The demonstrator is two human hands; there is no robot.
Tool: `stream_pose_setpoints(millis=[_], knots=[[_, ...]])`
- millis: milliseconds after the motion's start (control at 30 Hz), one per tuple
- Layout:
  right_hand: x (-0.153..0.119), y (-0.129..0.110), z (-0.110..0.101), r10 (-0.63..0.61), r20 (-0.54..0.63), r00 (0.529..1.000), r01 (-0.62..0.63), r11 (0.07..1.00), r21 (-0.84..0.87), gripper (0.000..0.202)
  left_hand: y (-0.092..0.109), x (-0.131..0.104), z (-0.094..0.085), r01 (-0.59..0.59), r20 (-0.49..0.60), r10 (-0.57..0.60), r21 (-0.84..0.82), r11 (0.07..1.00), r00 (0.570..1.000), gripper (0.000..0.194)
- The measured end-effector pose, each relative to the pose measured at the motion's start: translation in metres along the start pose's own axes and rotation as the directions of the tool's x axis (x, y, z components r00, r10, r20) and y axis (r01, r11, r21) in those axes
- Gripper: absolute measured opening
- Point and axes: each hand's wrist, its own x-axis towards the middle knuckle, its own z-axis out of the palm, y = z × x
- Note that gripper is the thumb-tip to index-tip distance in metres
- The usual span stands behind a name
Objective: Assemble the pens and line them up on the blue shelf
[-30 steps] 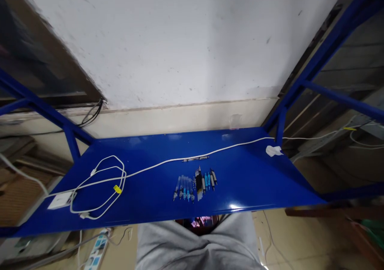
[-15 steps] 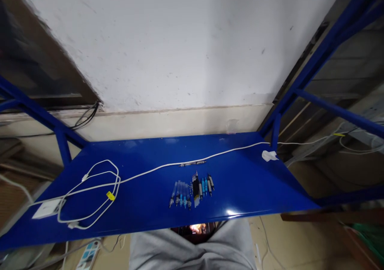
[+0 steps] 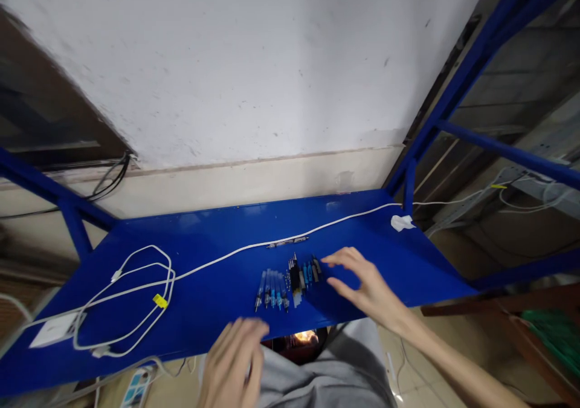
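Observation:
My right hand (image 3: 362, 281) is over the blue tabletop (image 3: 371, 245), thumb and index finger apart, holding nothing. Its fingertips are just right of a row of pen parts. Nearest are short grey barrel pieces (image 3: 316, 269) and blue ones (image 3: 307, 274). To their left lie dark refills (image 3: 295, 278), tiny metal parts (image 3: 287, 280) and several clear pen barrels (image 3: 274, 290) with clips. Behind them one whole pen (image 3: 287, 242) rests beside the white cable. My left hand (image 3: 233, 359), slightly blurred, is at the front edge, below the clear barrels, its fingers stretched out.
A white cable (image 3: 226, 255) crosses the table to a coil with a yellow tag (image 3: 160, 301). On the left is a white adapter (image 3: 57, 329), at the right end a crumpled tissue (image 3: 402, 223). Blue posts (image 3: 75, 223) stand at both ends. A lit screen (image 3: 304, 337) glows on my lap.
Both my hands have come into view, the right reaching over the table beside the pen parts, the left at its front edge. The camera view has shifted slightly. The pen parts keep their arrangement.

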Motion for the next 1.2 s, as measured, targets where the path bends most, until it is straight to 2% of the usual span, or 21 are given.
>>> stream_pose_setpoints(millis=[33,100,167,267,433,567,700,800,1000,1200], knots=[[0.004,0.006,0.013,-0.003,0.065,0.998,0.003,1.000,-0.004,0.049,-0.012,0.013,0.012,0.035,-0.021,-0.036,-0.031,0.999,0.999,0.023],[0.016,0.018,0.038,-0.003,0.214,0.977,0.006,1.000,-0.016,0.081,-0.034,0.037,0.034,0.133,-0.032,-0.136,-0.073,0.988,0.990,0.024],[0.028,0.029,0.057,0.011,0.340,0.940,-0.002,1.000,-0.028,0.110,-0.049,0.055,0.049,0.225,0.015,-0.224,-0.032,0.974,0.974,0.018],[0.043,0.041,0.069,0.027,0.446,0.894,0.005,0.998,-0.070,0.128,-0.062,0.066,0.059,0.262,0.092,-0.268,0.072,0.962,0.959,0.013],[0.057,0.045,0.072,-0.020,0.483,0.875,0.065,0.995,-0.077,0.135,-0.069,0.063,0.059,0.243,0.166,-0.261,0.122,0.962,0.951,0.015],[0.058,0.046,0.074,-0.048,0.488,0.872,0.081,0.996,-0.046,0.135,-0.073,0.061,0.063,0.188,0.153,-0.210,0.146,0.971,0.966,0.021],[0.056,0.049,0.077,-0.054,0.468,0.882,0.087,0.995,-0.049,0.133,-0.077,0.064,0.063,0.122,0.128,-0.148,0.192,0.974,0.981,0.025],[0.056,0.051,0.078,-0.059,0.459,0.886,0.092,0.995,-0.048,0.133,-0.079,0.072,0.061,0.078,0.154,-0.118,0.246,0.966,0.981,0.027],[0.056,0.051,0.079,-0.062,0.443,0.894,0.090,0.995,-0.041,0.127,-0.079,0.084,0.064,0.039,0.200,-0.108,0.321,0.946,0.974,0.030],[0.054,0.058,0.078,-0.078,0.385,0.920,0.062,0.997,0.055,0.121,-0.078,0.091,0.071,-0.010,0.215,-0.085,0.406,0.914,0.973,0.036]])
